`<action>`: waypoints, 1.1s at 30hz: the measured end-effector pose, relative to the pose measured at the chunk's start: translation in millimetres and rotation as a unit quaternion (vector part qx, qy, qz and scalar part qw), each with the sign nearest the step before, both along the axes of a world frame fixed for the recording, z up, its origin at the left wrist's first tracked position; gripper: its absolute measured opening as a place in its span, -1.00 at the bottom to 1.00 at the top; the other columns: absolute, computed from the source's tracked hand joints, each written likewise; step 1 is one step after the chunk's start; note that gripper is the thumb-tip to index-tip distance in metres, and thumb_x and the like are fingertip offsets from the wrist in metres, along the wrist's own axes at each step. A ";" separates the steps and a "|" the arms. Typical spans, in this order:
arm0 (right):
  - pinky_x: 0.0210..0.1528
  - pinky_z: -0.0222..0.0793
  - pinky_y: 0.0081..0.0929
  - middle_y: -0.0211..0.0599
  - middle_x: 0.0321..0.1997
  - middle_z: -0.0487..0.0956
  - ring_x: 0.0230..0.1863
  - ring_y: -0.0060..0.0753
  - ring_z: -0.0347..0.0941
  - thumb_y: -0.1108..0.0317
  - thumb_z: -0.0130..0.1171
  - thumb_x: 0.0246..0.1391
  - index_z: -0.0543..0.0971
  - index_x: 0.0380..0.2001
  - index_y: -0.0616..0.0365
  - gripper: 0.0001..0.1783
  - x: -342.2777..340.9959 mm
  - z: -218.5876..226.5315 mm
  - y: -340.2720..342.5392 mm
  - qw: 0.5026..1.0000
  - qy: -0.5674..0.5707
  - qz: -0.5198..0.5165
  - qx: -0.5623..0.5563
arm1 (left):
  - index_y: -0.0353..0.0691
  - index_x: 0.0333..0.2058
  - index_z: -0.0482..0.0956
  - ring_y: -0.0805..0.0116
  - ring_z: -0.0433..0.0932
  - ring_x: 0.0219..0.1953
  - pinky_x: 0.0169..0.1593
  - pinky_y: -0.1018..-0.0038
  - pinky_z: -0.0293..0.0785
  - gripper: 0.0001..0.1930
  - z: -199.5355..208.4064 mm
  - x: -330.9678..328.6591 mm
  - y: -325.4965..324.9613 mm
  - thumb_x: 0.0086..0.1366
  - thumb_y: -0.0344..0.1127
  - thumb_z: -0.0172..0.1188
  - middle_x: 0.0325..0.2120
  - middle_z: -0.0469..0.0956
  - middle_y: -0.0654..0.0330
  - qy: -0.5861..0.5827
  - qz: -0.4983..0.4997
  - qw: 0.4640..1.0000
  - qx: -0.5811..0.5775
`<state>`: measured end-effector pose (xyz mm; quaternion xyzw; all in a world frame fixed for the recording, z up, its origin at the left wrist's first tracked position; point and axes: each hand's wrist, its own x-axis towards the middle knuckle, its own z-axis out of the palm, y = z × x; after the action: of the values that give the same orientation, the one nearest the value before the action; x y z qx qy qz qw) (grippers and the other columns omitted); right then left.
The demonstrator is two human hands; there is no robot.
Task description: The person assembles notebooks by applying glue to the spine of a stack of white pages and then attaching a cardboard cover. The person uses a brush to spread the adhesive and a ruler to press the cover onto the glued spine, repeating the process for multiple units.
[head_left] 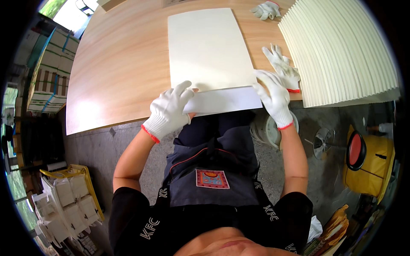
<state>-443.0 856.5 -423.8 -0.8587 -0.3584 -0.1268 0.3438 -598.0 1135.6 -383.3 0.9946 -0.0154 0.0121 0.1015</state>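
Head view, the only one. Both hands at the near edge of the table (119,64), gloved in white with red cuffs.

Strip (224,100), pale bluish white, lies crosswise along the sheet's near end, its lower edge about level with the table edge or slightly past it. Whether it is a separate piece or a folded flap of the sheet, cannot tell. Sheet (209,47), cream, runs from there toward the far side, its sides narrowing with distance.

Left hand (170,104): half curled at the strip's left end, bare fingertips showing by the strip's upper and lower edges. Firmness of hold, cannot tell. Right hand (272,94): fingers nearly straight, slightly blurred, touching the strip's right end; whether it pinches, cannot tell.

Room: left of the sheet, broad wood surface out to the table's curved left edge. Right side tight: loose glove (282,68) just beyond the right hand, then the tall stack (341,51) of cream boards, many thin edges showing. Crumpled glove (267,10) farther up, near the stack's far end.

Below the table edge: the apron (205,158) close in, bucket (272,130) near the right wrist, red round seat (355,150) well apart on the right.
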 end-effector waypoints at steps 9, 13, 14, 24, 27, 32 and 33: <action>-0.02 0.29 -0.07 -0.08 -0.42 0.61 -0.27 -0.03 0.53 -0.61 -0.27 0.02 0.65 -0.50 0.20 -0.01 62.3 71.3 70.3 0.870 0.198 0.104 -0.440 | -0.12 -0.34 0.64 0.19 0.58 -0.21 -0.24 0.31 0.49 -0.79 -16.8 51.2 41.7 0.15 -0.14 0.31 -0.27 0.57 0.26 0.034 0.023 0.995 -0.088; -0.13 0.28 -0.07 -0.10 -0.53 0.55 -0.36 -0.11 0.50 -0.49 0.09 -0.09 0.56 -0.57 0.23 -0.18 86.3 44.8 71.2 0.890 0.206 0.133 -0.384 | -0.17 -0.40 0.62 0.24 0.58 -0.26 -0.21 0.35 0.43 -0.72 -23.4 68.9 50.6 0.14 -0.07 0.36 -0.31 0.57 0.29 0.058 0.077 0.988 -0.117; -0.18 0.29 -0.11 -0.11 -0.55 0.54 -0.39 -0.13 0.48 -0.43 0.16 -0.10 0.55 -0.57 0.23 -0.23 88.1 43.0 72.1 0.893 0.205 0.144 -0.374 | -0.17 -0.42 0.62 0.26 0.58 -0.27 -0.22 0.35 0.43 -0.71 -24.4 71.2 52.9 0.13 -0.06 0.37 -0.32 0.57 0.29 0.065 0.089 0.986 -0.126; -0.37 0.32 -0.23 -0.22 -0.55 0.53 -0.46 -0.19 0.47 -0.16 0.34 -0.10 0.55 -0.53 0.11 -0.50 80.1 -9.0 56.8 0.960 0.189 0.119 -0.166 | -0.17 -0.41 0.57 0.27 0.57 -0.35 -0.28 0.35 0.43 -0.71 -24.6 82.1 57.0 0.11 -0.10 0.41 -0.35 0.55 0.28 0.135 0.067 0.980 -0.132; -0.37 0.34 -0.23 -0.24 -0.50 0.56 -0.43 -0.19 0.50 -0.16 0.35 -0.11 0.56 -0.54 0.09 -0.50 77.2 -18.8 53.6 0.971 0.171 0.111 -0.121 | -0.09 -0.19 0.54 0.22 0.59 -0.29 -0.26 0.34 0.48 -0.66 -25.6 94.8 65.1 0.11 -0.12 0.40 -0.19 0.51 0.25 0.168 0.008 0.980 -0.106; -0.38 0.35 -0.28 -0.27 -0.51 0.56 -0.42 -0.22 0.51 -0.11 0.36 -0.11 0.56 -0.57 0.09 -0.54 72.2 -13.8 57.1 0.976 0.152 0.094 -0.122 | 0.21 0.24 0.24 0.17 0.60 -0.11 -0.16 0.29 0.58 -0.22 9.9 145.8 42.6 0.05 -0.21 0.42 0.14 0.32 0.25 0.265 -0.199 0.937 0.111; -0.39 0.35 -0.30 -0.27 -0.53 0.55 -0.44 -0.24 0.50 -0.07 0.38 -0.11 0.55 -0.58 0.10 -0.56 71.2 -13.4 55.4 0.978 0.153 0.088 -0.111 | 0.44 0.30 0.18 0.17 0.59 -0.07 -0.15 0.27 0.60 -0.06 35.8 159.0 11.0 -0.03 -0.27 0.48 0.15 0.30 0.26 0.347 -0.193 0.906 0.146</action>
<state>-371.8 911.9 -437.2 -0.8657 -0.3879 0.0772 0.3067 -439.0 1146.6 -347.5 0.9174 -0.1724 -0.3559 -0.0451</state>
